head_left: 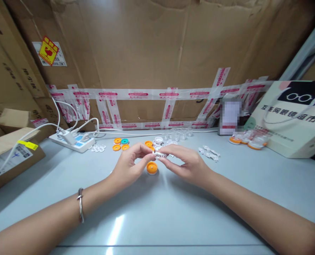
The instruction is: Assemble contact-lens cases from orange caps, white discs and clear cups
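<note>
My left hand [134, 161] and my right hand [185, 163] meet over the middle of the table, fingertips pinched on a small white plastic part [160, 154] between them. Fingers cover part of it, so its exact kind is unclear. Just below it on the table sits an orange round cap-like piece [152, 168] with a white base. Behind my fingers lie another orange round piece [148, 143] and a white ring-shaped piece [158, 140]. Left of these are several orange discs [116, 147] and one teal disc [124, 141].
White flat parts [209, 153] lie to the right, small white pieces [98, 148] to the left. Clear cups [180, 134] stand at the back. A power strip [74, 141], an open carton [16, 156], a paper bag [290, 117] and orange-based clear pieces [254, 140] edge the table.
</note>
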Tool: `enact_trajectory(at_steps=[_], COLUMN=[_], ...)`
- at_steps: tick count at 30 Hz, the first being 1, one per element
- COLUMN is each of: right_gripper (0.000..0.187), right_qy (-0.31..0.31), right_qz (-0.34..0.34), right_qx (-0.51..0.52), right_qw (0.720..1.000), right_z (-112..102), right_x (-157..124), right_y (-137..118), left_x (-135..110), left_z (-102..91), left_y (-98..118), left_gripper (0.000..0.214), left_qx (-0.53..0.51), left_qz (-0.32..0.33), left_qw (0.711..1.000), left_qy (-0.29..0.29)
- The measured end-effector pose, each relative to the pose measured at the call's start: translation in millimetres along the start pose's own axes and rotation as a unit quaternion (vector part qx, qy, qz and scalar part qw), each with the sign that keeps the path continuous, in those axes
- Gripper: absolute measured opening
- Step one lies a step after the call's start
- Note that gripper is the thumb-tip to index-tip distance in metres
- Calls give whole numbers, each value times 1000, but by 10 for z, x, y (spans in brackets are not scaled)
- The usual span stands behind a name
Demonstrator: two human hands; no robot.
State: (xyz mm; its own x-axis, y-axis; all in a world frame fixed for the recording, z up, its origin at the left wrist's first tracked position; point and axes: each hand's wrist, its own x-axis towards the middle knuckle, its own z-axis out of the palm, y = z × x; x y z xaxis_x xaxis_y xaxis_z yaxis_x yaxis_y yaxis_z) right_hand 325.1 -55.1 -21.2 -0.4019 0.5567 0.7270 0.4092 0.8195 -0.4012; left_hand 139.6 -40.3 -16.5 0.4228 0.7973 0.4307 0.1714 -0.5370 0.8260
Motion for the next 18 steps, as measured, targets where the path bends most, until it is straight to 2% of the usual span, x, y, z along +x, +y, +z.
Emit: enact_trajectory(at_steps=[3,5,7,10,14,16,18], right_gripper=[14,18,22,19,23,24,23], right_qy=[-2,-3,14,44,44,23,-1], right_qz=[116,195,244,275,301,312,316], right_qx=[69,140,210,259,260,243,211], right_qw=[991,971,947,925,917,918,925], right_z=[42,78,113,139,127,124,134], right_x=[6,12,14,10,-1,-8,-12], right_y=[-15,-9,17,80,161,183,191], left_x=[6,14,28,55,66,57,45], left_z=[-12,-26,-52,-112,-178,-168,-123], left_y=[-8,-19,-37,-70,-110,-135,-170], left_gripper=[8,8,11,19,51,50,36], left_qx=[49,89,117,150,221,240,241], left_qz=[36,57,49,-6,-71,-80,-75], left_qw=[998,994,992,986,959,948,948], left_qy=[6,4,-12,-66,-165,-192,-195])
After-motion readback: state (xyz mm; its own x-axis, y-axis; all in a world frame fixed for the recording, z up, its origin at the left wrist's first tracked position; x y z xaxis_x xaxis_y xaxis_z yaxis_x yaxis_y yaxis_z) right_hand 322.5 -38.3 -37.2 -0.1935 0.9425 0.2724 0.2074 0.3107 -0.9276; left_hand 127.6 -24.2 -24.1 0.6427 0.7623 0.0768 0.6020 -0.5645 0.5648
